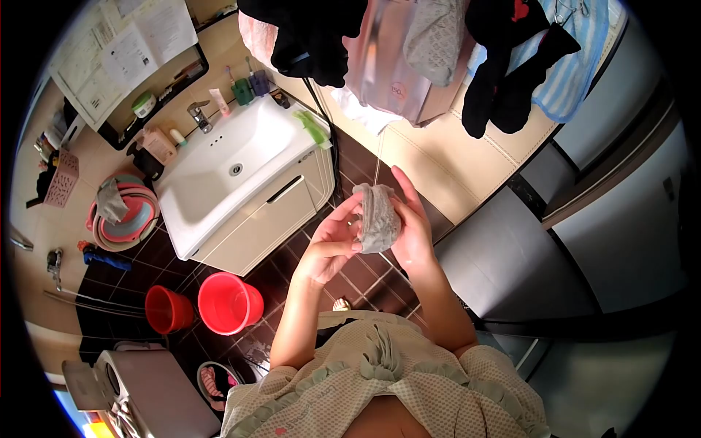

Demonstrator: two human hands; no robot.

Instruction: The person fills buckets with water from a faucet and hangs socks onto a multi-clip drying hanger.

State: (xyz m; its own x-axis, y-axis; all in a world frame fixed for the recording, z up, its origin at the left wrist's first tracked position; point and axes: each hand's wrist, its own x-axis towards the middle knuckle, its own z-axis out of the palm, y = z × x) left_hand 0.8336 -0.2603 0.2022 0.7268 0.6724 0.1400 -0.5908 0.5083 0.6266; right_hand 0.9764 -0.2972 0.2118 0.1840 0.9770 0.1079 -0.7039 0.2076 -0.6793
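Note:
Between my two hands, in front of my body, is a bunched grey knitted sock (380, 223). My left hand (328, 250) pinches its left edge between thumb and fingers. On the other side, my right hand (415, 232) grips the sock's right edge, with one finger stretched upward and some fingers hidden behind the fabric. A similar grey patterned sock (434, 42) hangs above, beside black socks (513, 91) and a blue striped towel (577, 77).
A white washbasin (208, 190) stands to the left, with toiletries and cups along its back. Red buckets (231, 304) sit on the dark tiled floor below it. Stacked pink basins (131, 219) hang at the far left. On the right stand grey appliance-like panels (504, 255).

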